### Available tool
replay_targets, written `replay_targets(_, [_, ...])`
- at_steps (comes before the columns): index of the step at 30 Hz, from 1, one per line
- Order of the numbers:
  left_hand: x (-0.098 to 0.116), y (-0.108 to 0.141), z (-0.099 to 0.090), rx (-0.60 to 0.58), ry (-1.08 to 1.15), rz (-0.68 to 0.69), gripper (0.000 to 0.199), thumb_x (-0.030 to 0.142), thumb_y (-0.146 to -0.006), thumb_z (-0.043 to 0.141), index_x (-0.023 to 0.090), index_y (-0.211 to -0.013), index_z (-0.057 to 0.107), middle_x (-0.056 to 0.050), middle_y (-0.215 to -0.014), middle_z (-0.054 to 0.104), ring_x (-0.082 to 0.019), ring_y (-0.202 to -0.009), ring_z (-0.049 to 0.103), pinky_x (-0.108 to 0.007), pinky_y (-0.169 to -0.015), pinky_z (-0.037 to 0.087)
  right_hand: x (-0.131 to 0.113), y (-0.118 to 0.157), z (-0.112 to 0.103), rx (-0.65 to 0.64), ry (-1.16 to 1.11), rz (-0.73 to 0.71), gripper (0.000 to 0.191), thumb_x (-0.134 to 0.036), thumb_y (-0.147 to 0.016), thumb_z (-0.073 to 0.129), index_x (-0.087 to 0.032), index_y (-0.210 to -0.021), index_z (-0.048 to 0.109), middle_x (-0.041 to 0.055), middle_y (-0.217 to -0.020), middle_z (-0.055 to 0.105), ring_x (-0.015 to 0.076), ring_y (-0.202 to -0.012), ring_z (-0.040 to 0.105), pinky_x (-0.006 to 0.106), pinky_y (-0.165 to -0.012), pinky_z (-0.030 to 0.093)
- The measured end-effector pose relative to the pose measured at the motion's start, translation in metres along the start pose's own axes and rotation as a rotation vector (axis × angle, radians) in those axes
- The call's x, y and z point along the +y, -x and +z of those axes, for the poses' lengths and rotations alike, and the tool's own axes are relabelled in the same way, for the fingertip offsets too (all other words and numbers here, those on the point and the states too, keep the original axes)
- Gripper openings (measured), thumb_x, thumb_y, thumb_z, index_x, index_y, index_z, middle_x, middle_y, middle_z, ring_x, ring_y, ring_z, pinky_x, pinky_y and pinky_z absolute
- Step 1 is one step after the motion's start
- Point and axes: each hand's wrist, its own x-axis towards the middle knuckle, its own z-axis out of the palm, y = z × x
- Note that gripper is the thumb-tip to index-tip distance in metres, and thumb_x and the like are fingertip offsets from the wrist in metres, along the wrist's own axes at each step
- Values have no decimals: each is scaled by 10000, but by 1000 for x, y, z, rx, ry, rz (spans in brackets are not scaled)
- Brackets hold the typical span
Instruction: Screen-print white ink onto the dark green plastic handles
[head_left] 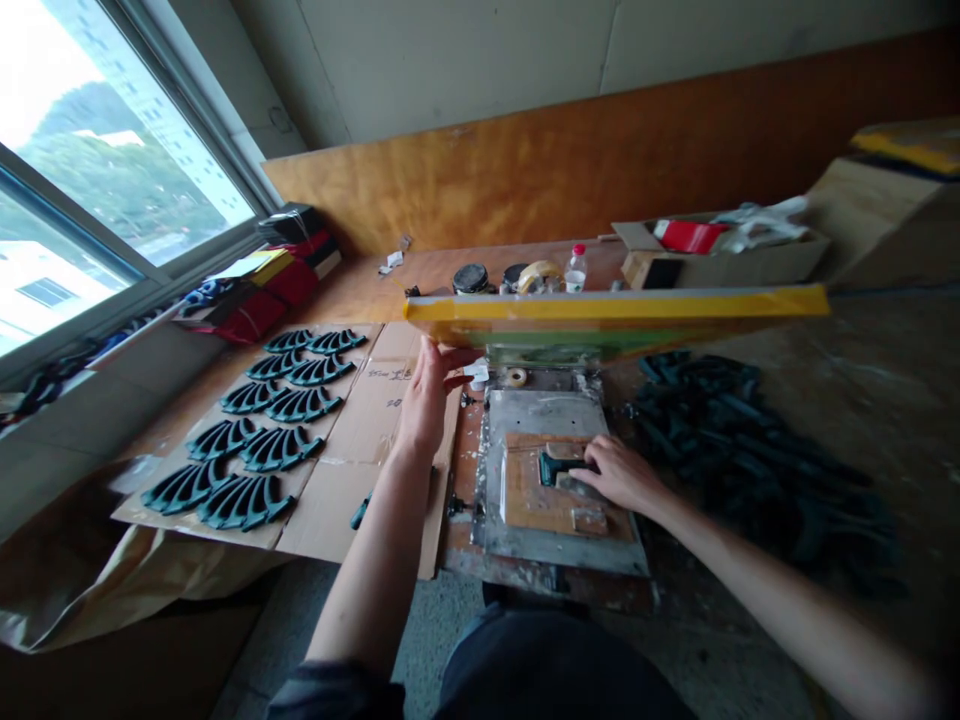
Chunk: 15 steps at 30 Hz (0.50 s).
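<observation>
Right hand on a small green part, left hand at a raised frame

The right hand (613,472) has its thumb and fingers closed on the right end of a dark green part (553,468). The part lies on a brown board (525,498), near the middle, and the board rests on a grey metal plate (499,540). The left hand (433,385) is open, fingers spread, at the underside of the left end of a long frame (615,304) edged in yellow; whether it bears the frame's weight is hard to tell. The frame stands tilted up beyond the plate, with a small roll of tape (515,377) just below it.

To the left, cardboard (352,420) holds two columns of dark green fan-shaped pieces (281,449). To the right of the plate is a loose, blurred heap of dark green pieces (750,450). Behind the frame are dark-lidded jars (471,279), a larger tape roll (541,276) and a clear bottle (575,270) with a red cap. An open box (739,265) sits at the far right, and a window (112,150) fills the upper left.
</observation>
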Motion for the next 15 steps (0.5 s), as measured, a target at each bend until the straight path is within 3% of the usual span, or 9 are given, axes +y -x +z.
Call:
replay_targets(3, [-16, 21, 8, 109, 27, -52, 601, 644, -897, 374, 190, -1272, 494, -105, -1010, 713, -197, -931, 671, -300, -738, 521, -21, 9, 17, -59, 60, 28, 112, -261, -882, 558, -178, -806, 550, 100, -872, 646, 219, -846, 615, 292, -712, 423])
replay_targets(5, [-43, 58, 12, 63, 1, -318, 679, 690, -836, 450, 141, -1225, 543, -143, -982, 720, -226, -875, 688, -293, -665, 524, -39, 16, 18, -23, 21, 100, 107, -244, -930, 491, -175, -863, 537, 85, -806, 643, 206, -766, 619, 283, -651, 414])
replay_targets(7, [-74, 104, 18, -167, -15, -751, 761, 724, -731, 572, 91, -1152, 603, -203, -1007, 712, -287, -882, 694, -304, -601, 527, -65, 29, 18, 91, -48, 126, 128, -267, -956, 451, -181, -895, 524, 75, -797, 632, 206, -743, 608, 290, -639, 418])
replay_targets(8, [-88, 125, 21, -178, 24, -855, 767, 722, -717, 591, 102, -1168, 601, -207, -1075, 697, -295, -928, 687, -310, -612, 536, -81, 36, 18, 153, -88, 93, 120, -265, -956, 451, -184, -903, 522, 78, -819, 629, 211, -768, 605, 298, -665, 430])
replay_targets(10, [-107, 158, 23, -97, 150, -911, 714, 696, -737, 596, 122, -1161, 603, -190, -1136, 679, -278, -977, 674, -316, -664, 552, -109, 49, 16, 206, -173, -85, 86, -237, -941, 469, -197, -890, 525, 73, -871, 625, 215, -841, 597, 316, -751, 449])
replay_targets(12, [-117, 171, 14, 55, 226, -866, 631, 660, -755, 608, 128, -1095, 615, -163, -1088, 697, -250, -937, 685, -301, -662, 553, -117, 57, 10, 151, -265, -248, 92, -206, -930, 477, -216, -861, 536, 49, -893, 623, 201, -878, 590, 313, -804, 450])
replay_targets(13, [-120, 171, 2, 130, 215, -842, 600, 647, -755, 616, 129, -1058, 618, -151, -1049, 709, -239, -894, 694, -287, -634, 549, -109, 59, 6, 122, -294, -258, 105, -201, -926, 476, -224, -849, 543, 38, -897, 624, 194, -877, 591, 309, -804, 451])
replay_targets(15, [-126, 166, -34, 276, 110, -799, 559, 643, -772, 595, 137, -1011, 614, -132, -1010, 722, -213, -811, 709, -259, -588, 540, -67, 59, -3, 87, -279, -125, 108, -211, -906, 487, -236, -833, 563, 31, -893, 631, 196, -846, 601, 313, -759, 455])
